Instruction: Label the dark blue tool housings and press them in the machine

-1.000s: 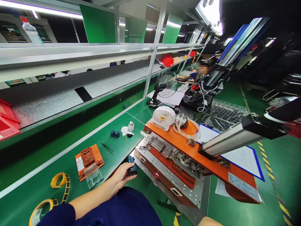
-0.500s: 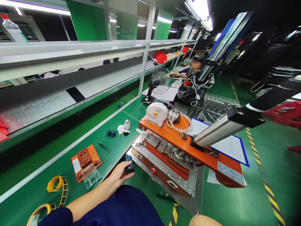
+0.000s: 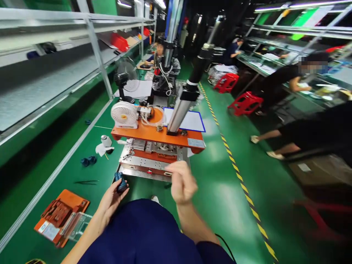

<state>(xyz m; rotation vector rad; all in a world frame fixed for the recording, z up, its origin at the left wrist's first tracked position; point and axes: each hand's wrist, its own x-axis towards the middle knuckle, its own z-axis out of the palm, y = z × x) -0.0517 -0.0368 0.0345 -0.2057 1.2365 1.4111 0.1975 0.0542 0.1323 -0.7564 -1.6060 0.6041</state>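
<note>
A compact, dark blue part [image 3: 120, 182] with a lumpy, rounded outline is sitting left of the lower centre of the frame, in the left hand [image 3: 111, 196], whose grip is holding it between thumb and fingers. Its upper end is showing bluer, rounded shapes, while its lower end is looking almost black. The fingers are covering part of its sides, and blur is swallowing its finer details. The bare right hand [image 3: 183, 182] is hovering in the middle of the frame, its fingers looking bent inward before the orange-and-silver metal machine [image 3: 143, 161]; blur is smearing them, so whether that grip is holding anything I cannot tell. At the left, two similar dark blue pieces [image 3: 88, 161] are resting on the smooth green desk [image 3: 66, 172]. In the lower left, a flat orange fixture [image 3: 72, 198] is lying with its clear plastic cover [image 3: 78, 224] close beside the left forearm, the cover's right edge proving hard to make out, and the bottom edge is cutting off a yellow object [image 3: 35, 261]
</note>
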